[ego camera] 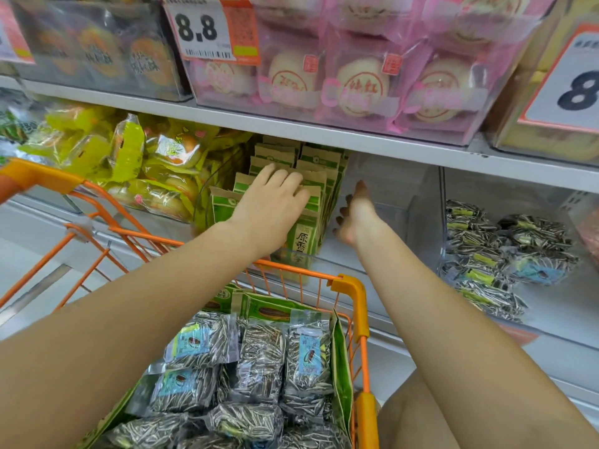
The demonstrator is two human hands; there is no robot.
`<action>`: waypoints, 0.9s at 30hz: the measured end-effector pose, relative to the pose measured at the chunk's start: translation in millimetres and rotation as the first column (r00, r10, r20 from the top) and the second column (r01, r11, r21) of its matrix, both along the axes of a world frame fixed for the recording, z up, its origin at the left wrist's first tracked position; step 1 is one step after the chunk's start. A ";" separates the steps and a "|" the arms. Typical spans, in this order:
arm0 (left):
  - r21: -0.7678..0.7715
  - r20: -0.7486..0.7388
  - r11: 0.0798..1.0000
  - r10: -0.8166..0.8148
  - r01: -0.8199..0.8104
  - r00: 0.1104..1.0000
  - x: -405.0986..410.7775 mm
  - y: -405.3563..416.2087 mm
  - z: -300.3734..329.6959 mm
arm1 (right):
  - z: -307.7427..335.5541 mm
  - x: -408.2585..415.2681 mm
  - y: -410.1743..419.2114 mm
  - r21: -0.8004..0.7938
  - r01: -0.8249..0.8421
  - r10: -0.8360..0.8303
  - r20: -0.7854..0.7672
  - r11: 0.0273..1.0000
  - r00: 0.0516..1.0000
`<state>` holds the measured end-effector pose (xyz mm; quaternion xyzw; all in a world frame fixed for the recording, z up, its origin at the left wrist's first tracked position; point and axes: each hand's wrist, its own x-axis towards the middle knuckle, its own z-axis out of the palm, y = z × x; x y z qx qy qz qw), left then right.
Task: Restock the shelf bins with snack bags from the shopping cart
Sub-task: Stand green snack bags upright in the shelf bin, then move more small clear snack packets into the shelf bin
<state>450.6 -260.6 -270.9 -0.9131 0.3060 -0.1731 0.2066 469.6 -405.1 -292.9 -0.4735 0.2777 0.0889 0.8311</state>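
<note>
Head view: white shelf board across mid-frame as landmark. Above it, clear bins of pink-wrapped round pastries and a price tag reading 8.8. Below it at left, bin of yellow-wrapped pastries. Below it at centre, clear shelf bin holding upright kraft-and-green snack bags packed on its left side, right side bare. Below it at right, next bin with striped sunflower-seed bags. Further below and nearer the camera, orange shopping cart loaded with more sunflower-seed packs plus a few green bags at the far end. Left hand laid palm-down on the tops of the kraft bags, fingers straight and spread a little, pressing, not pinching. Right hand edge-on just right of the bag stack inside the same bin, fingers straight and together, holding nothing; contact with the stack cannot be told.
</note>
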 end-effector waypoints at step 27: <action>-0.382 -0.639 0.814 0.110 -0.438 0.762 -136.0 162.4 -64.7 | -60.5 -150.6 39.5 -0.444 -0.063 0.405 -0.859 -0.894 0.314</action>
